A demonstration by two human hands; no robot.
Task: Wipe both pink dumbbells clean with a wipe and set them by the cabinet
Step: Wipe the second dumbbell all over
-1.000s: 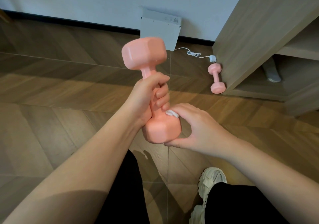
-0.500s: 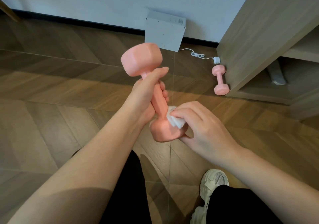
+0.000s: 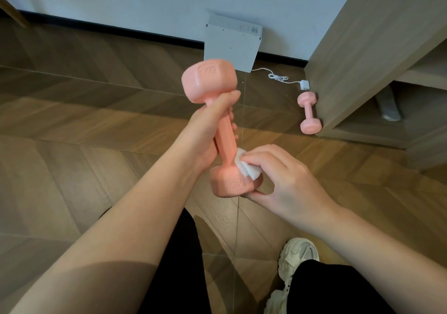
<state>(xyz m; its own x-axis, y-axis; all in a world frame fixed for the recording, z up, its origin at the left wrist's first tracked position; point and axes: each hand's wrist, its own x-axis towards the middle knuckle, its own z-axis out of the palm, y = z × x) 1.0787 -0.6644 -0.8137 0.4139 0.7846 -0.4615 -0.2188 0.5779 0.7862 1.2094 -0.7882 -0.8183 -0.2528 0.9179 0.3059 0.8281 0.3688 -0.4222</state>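
Observation:
My left hand (image 3: pixel 208 132) grips the handle of a pink dumbbell (image 3: pixel 209 80), held nearly upright above the floor. A white wipe (image 3: pixel 246 168) is pressed against the top of the dumbbell's lower head, pinched by my right hand (image 3: pixel 280 178), whose thumb lies under that head. A second pink dumbbell (image 3: pixel 308 113) lies on the wooden floor against the side of the wooden cabinet (image 3: pixel 362 47) at the right.
A flat white device (image 3: pixel 231 44) leans on the wall, its white cable and plug (image 3: pixel 304 85) lying near the floor dumbbell. A grey object (image 3: pixel 389 107) sits in the cabinet's lower shelf. My legs and a white shoe (image 3: pixel 295 263) are below.
The held dumbbell has tilted and turned in my left hand. My right hand with the wipe has slid over the lower head's top, showing more of the wipe.

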